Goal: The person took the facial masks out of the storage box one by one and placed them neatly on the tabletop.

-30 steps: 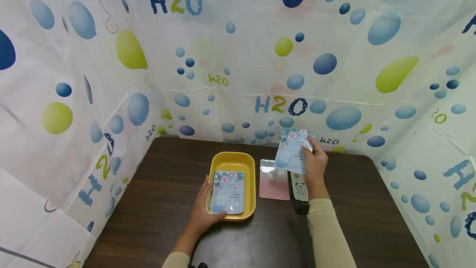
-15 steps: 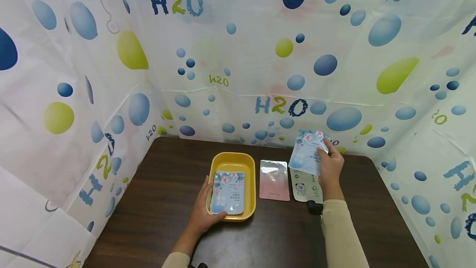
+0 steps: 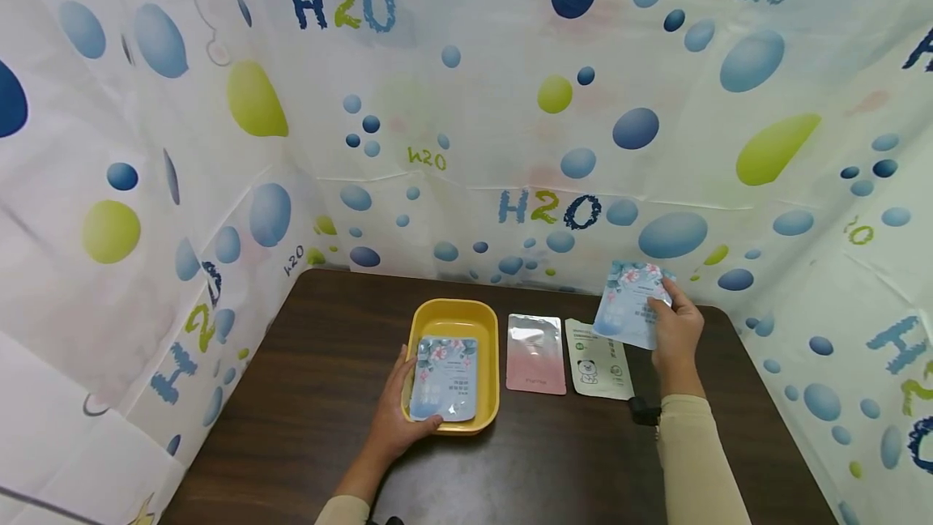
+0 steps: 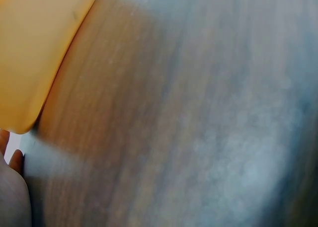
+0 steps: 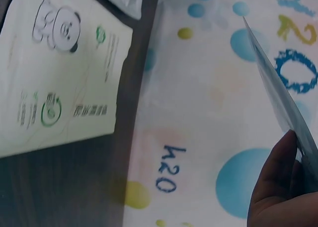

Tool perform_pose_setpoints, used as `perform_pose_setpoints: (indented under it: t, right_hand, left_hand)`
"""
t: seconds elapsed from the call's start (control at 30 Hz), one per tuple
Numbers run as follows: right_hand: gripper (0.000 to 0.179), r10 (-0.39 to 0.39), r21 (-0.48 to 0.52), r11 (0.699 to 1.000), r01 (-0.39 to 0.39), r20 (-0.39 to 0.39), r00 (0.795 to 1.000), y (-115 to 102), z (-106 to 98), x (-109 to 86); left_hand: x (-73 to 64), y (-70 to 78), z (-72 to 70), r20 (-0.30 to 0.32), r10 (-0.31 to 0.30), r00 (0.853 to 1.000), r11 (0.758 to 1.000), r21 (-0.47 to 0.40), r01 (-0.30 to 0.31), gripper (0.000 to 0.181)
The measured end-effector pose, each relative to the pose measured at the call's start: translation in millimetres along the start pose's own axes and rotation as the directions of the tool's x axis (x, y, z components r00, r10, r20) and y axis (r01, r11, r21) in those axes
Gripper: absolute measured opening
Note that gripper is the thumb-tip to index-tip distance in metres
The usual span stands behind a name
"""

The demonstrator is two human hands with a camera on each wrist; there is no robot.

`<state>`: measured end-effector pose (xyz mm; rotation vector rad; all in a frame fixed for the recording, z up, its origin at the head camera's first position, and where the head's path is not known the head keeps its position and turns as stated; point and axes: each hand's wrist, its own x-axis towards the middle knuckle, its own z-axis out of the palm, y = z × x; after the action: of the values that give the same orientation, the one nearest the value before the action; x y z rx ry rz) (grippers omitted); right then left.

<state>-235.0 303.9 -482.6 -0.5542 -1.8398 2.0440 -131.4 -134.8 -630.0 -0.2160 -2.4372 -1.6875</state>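
Note:
In the head view my right hand [image 3: 678,335] pinches a light blue sheet-mask packet [image 3: 628,310] with pink flowers, between thumb and fingers, above the table's back right. The right wrist view shows this packet [image 5: 278,90] nearly edge-on, apart from the table. My left hand [image 3: 397,416] holds the near left corner of a yellow tray [image 3: 457,310], fingers along its side and thumb at the front rim. A matching blue floral packet [image 3: 445,379] lies in the tray. The left wrist view catches only part of the tray [image 4: 39,53] and of the hand [image 4: 12,192].
Right of the tray a silver-and-pink packet [image 3: 535,355] lies flat on the dark wooden table [image 3: 328,339]. Beside it is a pale green packet [image 3: 599,363] with a bear drawing, its far edge near the raised packet. A white curtain [image 3: 481,104] with blue dots hangs behind.
My right hand has moved to the right with the blue packet, uncovering the pale green packet on the table. The left hand and the tray have stayed in place.

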Motion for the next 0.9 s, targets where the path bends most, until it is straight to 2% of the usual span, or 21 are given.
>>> perform_pose_setpoints:
  t: [0.27, 0.4, 0.53, 0.73, 0.9]
  right_hand:
    - [0.054, 0.04, -0.008, 0.999, -0.04, -0.015, 0.999, 3.0, -21.3, 7.4]
    - [0.056, 0.052, -0.055, 0.997, -0.053, -0.016, 0.999, 7.7, -31.2, 13.4]
    - [0.059, 0.052, -0.165, 0.985, -0.052, -0.005, 0.999, 12.7, -40.4, 18.5]
    - [0.062, 0.079, -0.318, 0.945, -0.072, 0.009, 0.997, 21.9, -55.7, 20.4]
    - [0.063, 0.116, -0.429, 0.898, -0.097, 0.016, 0.993, 30.6, -66.9, 20.7]
  left_hand:
    - [0.1, -0.8, -1.5, 0.007, 0.017, 1.0, 1.0, 0.025, -0.017, 0.109]
    - [0.7, -1.1, -1.1, 0.008, 0.022, 1.0, 0.999, 0.023, -0.022, 0.109]
    - [0.5, -1.8, -0.1, 0.009, 0.013, 1.0, 1.0, 0.019, -0.014, 0.108]
    - [-0.2, -1.7, 0.0, 0.01, 0.007, 1.0, 1.0, 0.004, -0.007, 0.108]
    - [-0.2, -1.2, -1.2, 0.01, 0.015, 1.0, 1.0, -0.004, -0.015, 0.108]
